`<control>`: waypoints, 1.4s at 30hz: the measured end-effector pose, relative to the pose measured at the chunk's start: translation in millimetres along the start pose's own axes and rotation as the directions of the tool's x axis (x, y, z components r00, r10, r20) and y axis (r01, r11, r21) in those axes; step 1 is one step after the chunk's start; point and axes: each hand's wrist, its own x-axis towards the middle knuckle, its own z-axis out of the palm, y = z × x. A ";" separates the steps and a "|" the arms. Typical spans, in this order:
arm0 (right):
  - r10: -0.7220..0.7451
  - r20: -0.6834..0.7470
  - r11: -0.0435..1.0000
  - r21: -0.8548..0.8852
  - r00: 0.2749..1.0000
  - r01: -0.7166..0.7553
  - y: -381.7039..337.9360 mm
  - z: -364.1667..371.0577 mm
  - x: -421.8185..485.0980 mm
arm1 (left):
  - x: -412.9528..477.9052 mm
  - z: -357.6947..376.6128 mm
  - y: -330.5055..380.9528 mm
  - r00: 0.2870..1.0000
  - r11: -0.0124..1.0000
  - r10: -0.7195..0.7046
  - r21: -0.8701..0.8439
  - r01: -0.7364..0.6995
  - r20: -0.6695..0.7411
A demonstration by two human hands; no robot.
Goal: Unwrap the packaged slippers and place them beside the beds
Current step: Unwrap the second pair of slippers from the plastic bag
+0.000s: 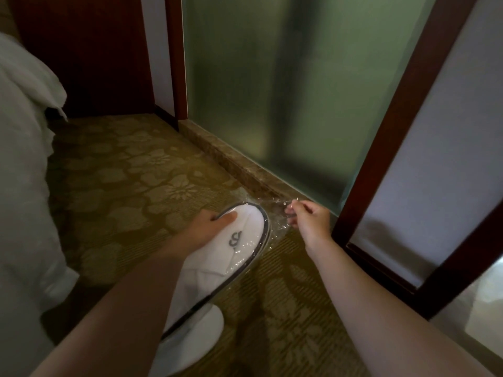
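Floor: carpet (pixel 130 180), olive-gold with a pale flower-and-hexagon pattern, filling the lower middle of the view. White bedding (pixel 24 170) hangs down to it at 9 o'clock. A brown stone sill (pixel 226 156) borders it toward 1 o'clock (beneath frosted glass). Dark wooden door frame (pixel 381 240) meets it at 3 o'clock.

left hand (pixel 202 229) fingers curled, gripping; right hand (pixel 309 217) pinching, both arms extended fwd.
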 end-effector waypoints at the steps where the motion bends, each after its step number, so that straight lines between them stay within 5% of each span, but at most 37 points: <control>1: 0.001 0.040 1.000 -0.010 0.999 -0.001 -0.1 -1.2 0.3 | 0.7 -0.1 -1.8 1.000 1.000 -0.001 0.006 0.001 0.009; 7: -0.063 0.373 0.927 -0.321 0.926 0.193 1.3 -5.1 1.6 | -2.3 -8.6 -24.2 0.996 0.999 -0.008 0.054 0.003 0.092; 14: -0.104 0.542 0.706 -0.550 0.834 0.446 12.1 17.2 -9.6 | 2.8 -8.8 -30.8 0.999 0.960 0.028 0.278 -0.036 0.033; 21: -0.188 0.531 0.587 -0.613 0.826 0.528 18.3 24.3 -9.3 | 10.8 4.9 -34.4 0.994 0.939 0.065 0.333 -0.089 0.084; 26: -0.114 0.536 0.696 -0.558 0.836 0.453 21.5 14.3 -5.2 | 14.2 6.6 -38.4 0.993 0.948 0.072 0.302 -0.098 0.096; 34: -0.088 0.610 0.610 -0.592 0.788 0.527 35.2 23.6 -8.7 | 14.1 5.8 -40.7 0.990 0.947 0.076 0.301 -0.108 0.116; 42: -0.128 0.384 0.739 -0.578 0.914 0.346 38.4 12.9 2.0 | 19.2 7.3 -40.1 0.991 0.946 0.058 0.310 -0.092 0.118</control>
